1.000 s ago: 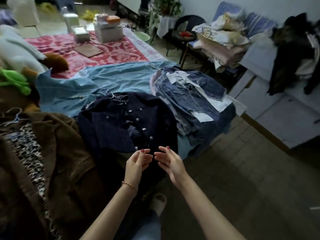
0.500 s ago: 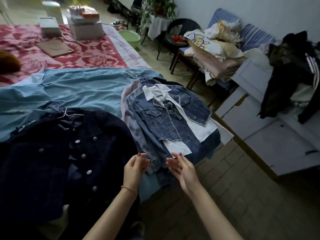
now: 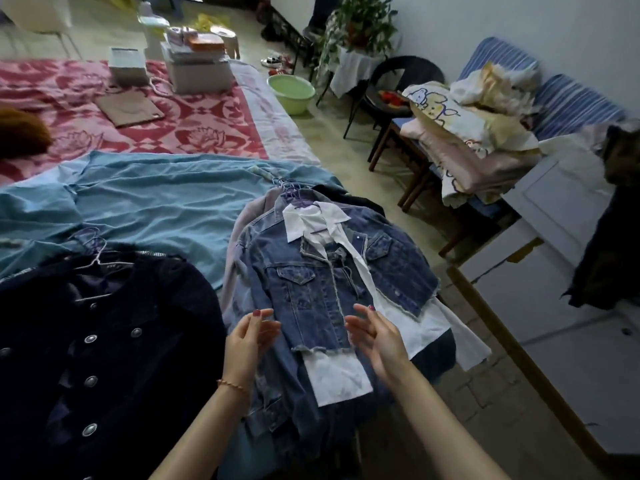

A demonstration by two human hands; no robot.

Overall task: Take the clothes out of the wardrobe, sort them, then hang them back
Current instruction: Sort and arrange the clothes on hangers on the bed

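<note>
Denim jacket (image 3: 332, 282) over a white shirt (image 3: 337, 372), on hangers, lies atop a clothes stack at the bed (image 3: 194, 126) edge. Left hand (image 3: 247, 336) and right hand (image 3: 375, 336) hover over its lower hem, palms facing, fingers spread and relaxed, gripping nothing. Dark buttoned coat (image 3: 104, 341) lies just left, on a blue sheet (image 3: 156, 202).

A home bedroom. A bed (image 3: 207, 126) with a red floral cover is spread with clothes on hangers, beside a striped sofa (image 3: 575, 105) piled with bedding. A potted plant (image 3: 360, 26) and green basin (image 3: 291, 93) stand nearby.
</note>
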